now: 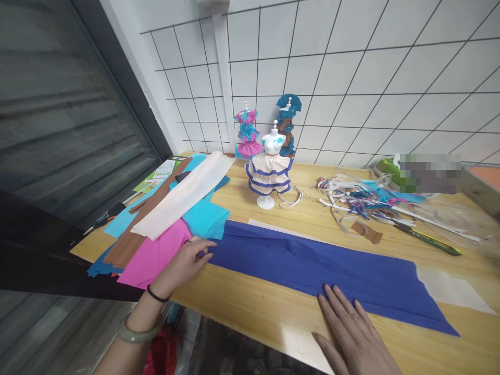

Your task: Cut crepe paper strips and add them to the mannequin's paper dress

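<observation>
A long strip of dark blue crepe paper (312, 265) lies across the table over a cream strip (455, 291), which shows along its far edge and right end. My left hand (191, 263) rests at the blue strip's left end, fingers bent, with two fingertips apart on the paper. Flat on the strip's near edge and the table, my right hand (349, 330) has its fingers spread. Behind the strip stands a small white dress form (274, 140) wearing a cream ruffled skirt (269, 172) with blue bands.
Pink (156, 255), turquoise (207, 216), brown (136, 229) and cream crepe paper (185, 195) overlaps at left. Two dressed forms, one pink (248, 133) and one teal and brown (289, 125), stand by the wall. Paper scraps (363, 195) and a yellow-black cutter (429, 239) lie at right.
</observation>
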Demonstrator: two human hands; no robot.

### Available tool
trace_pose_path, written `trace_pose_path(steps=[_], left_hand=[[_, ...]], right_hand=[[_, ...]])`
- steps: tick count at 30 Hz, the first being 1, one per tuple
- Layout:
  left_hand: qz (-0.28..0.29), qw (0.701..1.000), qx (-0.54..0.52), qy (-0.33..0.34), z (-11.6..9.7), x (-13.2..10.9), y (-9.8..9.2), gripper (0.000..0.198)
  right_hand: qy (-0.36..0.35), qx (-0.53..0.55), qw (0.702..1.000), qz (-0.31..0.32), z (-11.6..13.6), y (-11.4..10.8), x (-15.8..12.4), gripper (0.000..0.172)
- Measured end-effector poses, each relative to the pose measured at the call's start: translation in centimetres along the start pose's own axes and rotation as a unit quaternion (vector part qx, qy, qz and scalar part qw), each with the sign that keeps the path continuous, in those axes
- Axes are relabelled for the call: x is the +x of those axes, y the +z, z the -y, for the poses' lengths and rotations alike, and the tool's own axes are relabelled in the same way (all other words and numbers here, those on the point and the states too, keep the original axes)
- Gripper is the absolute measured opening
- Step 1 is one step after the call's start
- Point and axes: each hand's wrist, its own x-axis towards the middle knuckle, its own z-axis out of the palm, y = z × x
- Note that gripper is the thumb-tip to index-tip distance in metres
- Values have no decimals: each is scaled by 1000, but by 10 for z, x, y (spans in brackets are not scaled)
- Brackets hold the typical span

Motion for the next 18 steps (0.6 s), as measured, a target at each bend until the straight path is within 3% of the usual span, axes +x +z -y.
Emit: trace_pose_path(steps=[18], left_hand=[[1, 1000, 0, 14, 2, -3, 2, 27]], right_hand=[[9, 15, 1000, -1, 1, -1, 0, 60]])
